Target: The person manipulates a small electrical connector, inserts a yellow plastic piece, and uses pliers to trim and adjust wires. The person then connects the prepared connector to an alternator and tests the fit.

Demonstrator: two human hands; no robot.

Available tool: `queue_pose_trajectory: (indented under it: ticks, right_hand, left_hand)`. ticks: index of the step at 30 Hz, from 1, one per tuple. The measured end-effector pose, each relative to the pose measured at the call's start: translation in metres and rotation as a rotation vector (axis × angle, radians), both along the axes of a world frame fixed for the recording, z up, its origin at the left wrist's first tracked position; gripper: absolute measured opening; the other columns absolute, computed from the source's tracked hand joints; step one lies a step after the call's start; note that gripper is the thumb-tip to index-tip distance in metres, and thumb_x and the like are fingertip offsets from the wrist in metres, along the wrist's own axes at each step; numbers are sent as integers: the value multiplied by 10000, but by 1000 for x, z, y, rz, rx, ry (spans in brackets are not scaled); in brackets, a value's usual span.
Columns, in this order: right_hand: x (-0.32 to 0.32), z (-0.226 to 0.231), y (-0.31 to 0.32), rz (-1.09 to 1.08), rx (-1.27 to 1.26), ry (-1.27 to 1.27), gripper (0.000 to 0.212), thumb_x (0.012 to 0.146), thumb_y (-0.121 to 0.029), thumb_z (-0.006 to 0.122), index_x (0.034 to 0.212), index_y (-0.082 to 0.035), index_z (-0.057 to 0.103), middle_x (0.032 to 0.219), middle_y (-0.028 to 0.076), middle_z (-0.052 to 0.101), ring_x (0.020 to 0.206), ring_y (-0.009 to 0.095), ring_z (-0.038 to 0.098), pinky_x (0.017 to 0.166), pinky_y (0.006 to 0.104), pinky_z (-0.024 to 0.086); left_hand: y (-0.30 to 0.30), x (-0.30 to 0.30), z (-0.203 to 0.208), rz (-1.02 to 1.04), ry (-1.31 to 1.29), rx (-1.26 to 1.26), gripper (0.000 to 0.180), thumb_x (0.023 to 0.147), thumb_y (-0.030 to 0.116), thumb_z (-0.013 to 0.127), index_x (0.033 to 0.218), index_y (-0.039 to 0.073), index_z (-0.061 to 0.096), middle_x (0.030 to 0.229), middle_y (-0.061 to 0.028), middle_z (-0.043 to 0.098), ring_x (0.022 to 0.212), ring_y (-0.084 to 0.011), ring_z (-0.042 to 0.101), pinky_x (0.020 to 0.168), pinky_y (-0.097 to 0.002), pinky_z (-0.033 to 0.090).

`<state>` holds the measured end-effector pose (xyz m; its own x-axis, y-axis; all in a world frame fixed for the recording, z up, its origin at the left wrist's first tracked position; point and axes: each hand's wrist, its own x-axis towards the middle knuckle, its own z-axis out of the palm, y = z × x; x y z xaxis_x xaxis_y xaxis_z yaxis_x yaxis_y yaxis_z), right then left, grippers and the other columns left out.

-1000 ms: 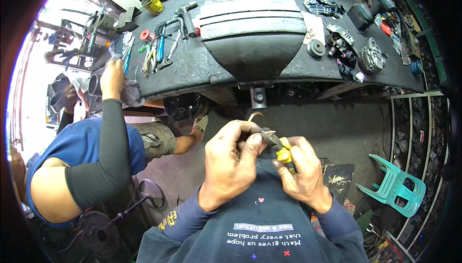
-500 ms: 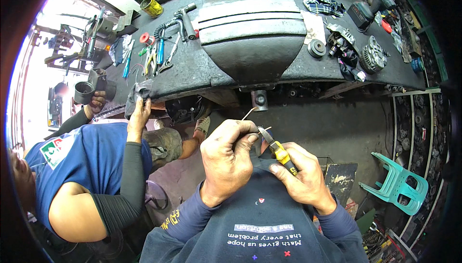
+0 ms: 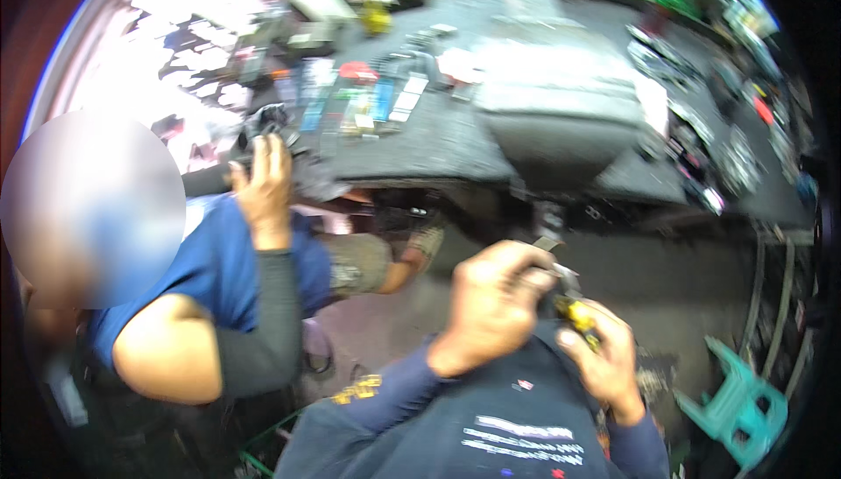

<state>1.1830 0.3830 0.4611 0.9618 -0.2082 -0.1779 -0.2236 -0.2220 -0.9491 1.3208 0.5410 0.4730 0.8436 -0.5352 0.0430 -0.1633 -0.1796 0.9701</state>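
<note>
Motion smears the view. My left hand (image 3: 495, 304) is closed in a pinch in front of my dark shirt, on what looks like a thin wire (image 3: 547, 243), mostly hidden by the fingers. My right hand (image 3: 609, 361), just to the right and lower, is wrapped round the yellow handles of a pair of pliers (image 3: 578, 314). The jaws of the pliers point up toward my left fingertips; blur hides whether they touch the wire.
A bulky grey vise (image 3: 561, 124) stands on the dark workbench (image 3: 420, 159), with hand tools to its left and metal parts to its right. At my left is a co-worker in blue, one hand (image 3: 263, 181) raised by the bench. A teal plastic stool (image 3: 740, 409) lies lower right.
The whole view has swung left, so the bench, the co-worker and my hands appear further right and lower. My left hand still pinches the wire and my right still grips the pliers.
</note>
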Motion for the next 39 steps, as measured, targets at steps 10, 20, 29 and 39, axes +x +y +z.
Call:
queue_pose_trajectory:
  ticks: [10, 20, 29, 39]
  right_hand:
    - [0, -13, 12, -27, -404, -199, 284, 912, -133, 766, 1051, 63, 614, 1033, 233, 642, 874, 398, 648, 774, 469, 517]
    - [-7, -21, 0, -25, 164, 30, 227, 985, -137, 730, 1129, 35, 697, 955, 51, 683, 784, 169, 642, 698, 308, 532]
    - [7, 11, 0, 145, 437, 102, 285, 1044, -199, 688, 1185, 48, 705, 944, 27, 677, 782, 92, 575, 713, 248, 463]
    - [6, -16, -9, 129, 799, 151, 610, 920, -360, 822, 1228, 137, 648, 1052, 231, 743, 829, 282, 754, 696, 374, 619]
  left_hand:
    - [7, -11, -1, 34, 209, -8, 147, 931, -8, 691, 1072, -30, 724, 864, -92, 681, 754, -117, 582, 690, -303, 493]
    - [8, -15, -6, 55, 218, -47, 131, 921, -60, 690, 1044, -36, 727, 949, -116, 720, 831, -159, 668, 768, -306, 543]
    - [15, -16, -10, 42, 340, -52, 113, 944, -58, 692, 1050, -32, 722, 923, -93, 720, 848, -136, 665, 768, -304, 541]
    - [22, 0, -15, -92, 383, -189, 87, 964, -26, 667, 1041, -31, 708, 898, -28, 714, 883, -68, 618, 786, -266, 519]
